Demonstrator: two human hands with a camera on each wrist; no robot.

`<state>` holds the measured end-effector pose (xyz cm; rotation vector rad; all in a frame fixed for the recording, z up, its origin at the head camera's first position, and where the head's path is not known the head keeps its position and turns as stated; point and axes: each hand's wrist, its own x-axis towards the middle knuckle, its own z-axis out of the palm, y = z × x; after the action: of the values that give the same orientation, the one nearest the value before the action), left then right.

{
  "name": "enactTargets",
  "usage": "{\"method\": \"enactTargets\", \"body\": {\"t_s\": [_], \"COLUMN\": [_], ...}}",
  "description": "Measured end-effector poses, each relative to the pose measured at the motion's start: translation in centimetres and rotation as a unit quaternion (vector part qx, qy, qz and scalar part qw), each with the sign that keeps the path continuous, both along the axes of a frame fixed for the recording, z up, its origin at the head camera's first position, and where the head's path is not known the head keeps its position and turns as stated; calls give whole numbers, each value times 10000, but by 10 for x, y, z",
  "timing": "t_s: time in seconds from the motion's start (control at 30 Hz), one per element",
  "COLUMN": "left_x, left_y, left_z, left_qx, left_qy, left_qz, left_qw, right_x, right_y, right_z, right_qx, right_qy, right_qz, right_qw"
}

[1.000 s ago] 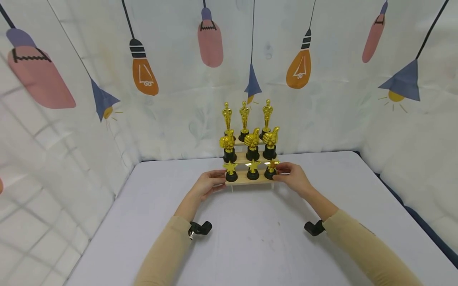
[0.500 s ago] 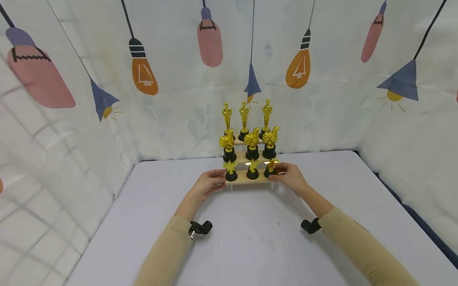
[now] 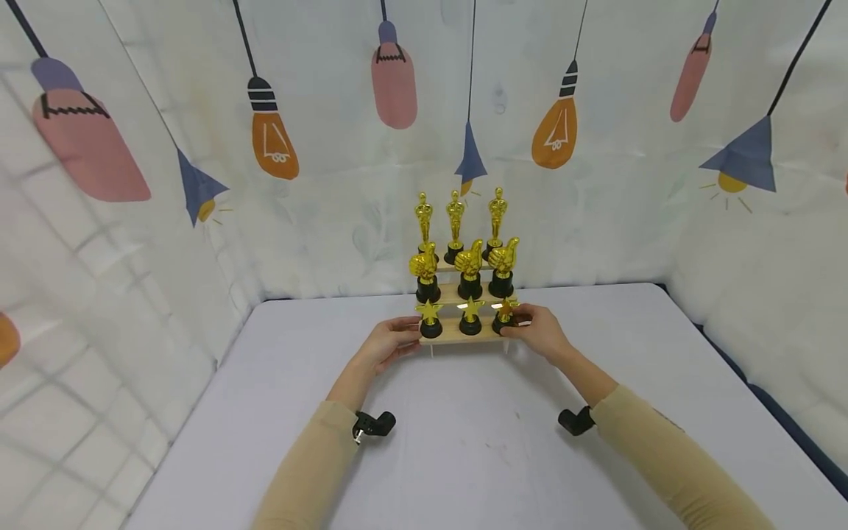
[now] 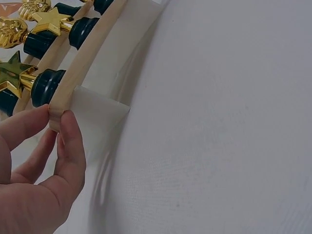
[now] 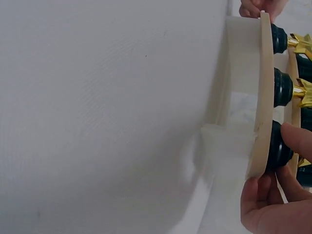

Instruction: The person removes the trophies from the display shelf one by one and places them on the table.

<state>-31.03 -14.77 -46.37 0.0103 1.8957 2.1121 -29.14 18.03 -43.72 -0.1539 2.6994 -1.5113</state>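
A three-tier display stand (image 3: 453, 333) with wooden shelves and pale translucent supports holds several gold trophies with black bases. Figure trophies (image 3: 455, 217) line the top, thumbs-up trophies (image 3: 470, 261) the middle, star trophies (image 3: 470, 313) the bottom. My left hand (image 3: 392, 342) pinches the left end of the bottom shelf (image 4: 78, 66), thumb and fingers on either side of the board. At the other end, my right hand (image 3: 539, 331) holds the rightmost star trophy (image 5: 279, 151) by its base. Its thumb lies against the base, and other fingers curl at the board's end.
The stand is on a white-covered table (image 3: 450, 456), near its back edge. Behind it hangs a white cloth (image 3: 318, 243) printed with lamps and bulbs. Each wrist wears a black camera, the left wrist camera (image 3: 377, 424) and the right wrist camera (image 3: 575, 420).
My right hand has shifted slightly left, its thumb now further over the front of the star trophy's base. My left hand keeps its grip on the shelf. The head view has tilted a little.
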Motion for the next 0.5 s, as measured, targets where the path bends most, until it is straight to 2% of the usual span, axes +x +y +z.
{"method": "enactTargets", "body": {"t_s": [0.27, 0.5], "left_x": [-1, 1], "left_y": [2, 1], "left_z": [-2, -2], "left_qx": [-18, -26], "left_qy": [56, -12], "left_qz": [17, 32], "left_qw": [10000, 10000], "right_x": [1, 8], "right_y": [5, 7], "right_z": [2, 6], "right_qx": [31, 104], "right_qy": [-4, 42], "right_qz": [11, 113], "right_qw": [10000, 9999]}}
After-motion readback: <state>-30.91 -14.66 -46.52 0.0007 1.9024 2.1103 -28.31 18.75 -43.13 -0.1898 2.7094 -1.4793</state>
